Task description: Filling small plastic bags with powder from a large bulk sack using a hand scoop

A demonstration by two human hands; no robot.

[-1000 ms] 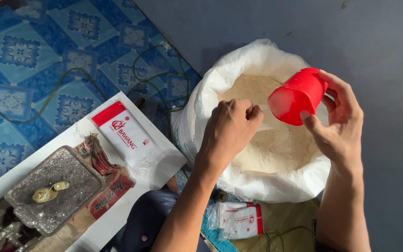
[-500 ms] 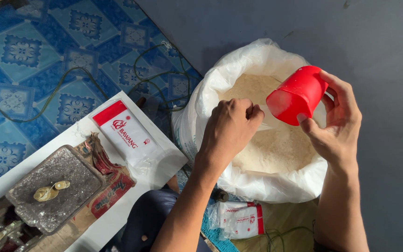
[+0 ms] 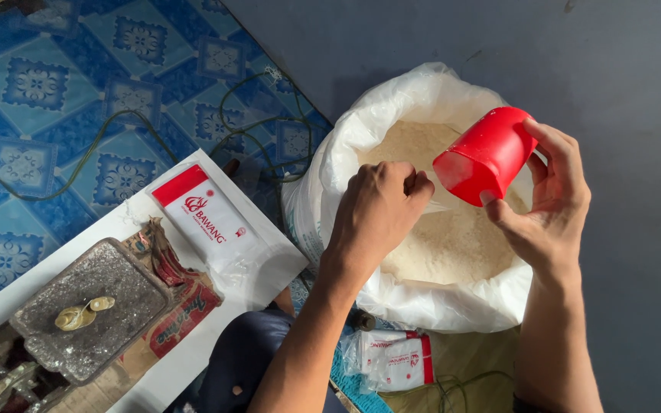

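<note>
Your right hand grips the tilted red cup over the white sack; left hand pinches a clear packet. Hold the packet's mouth directly under the cup's lip

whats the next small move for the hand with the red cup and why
Probably tip the red cup a little further toward the left hand. The right hand holds it tilted over the open sack of pale grain, and the left hand pinches what looks like a thin clear bag just under its rim.
</note>
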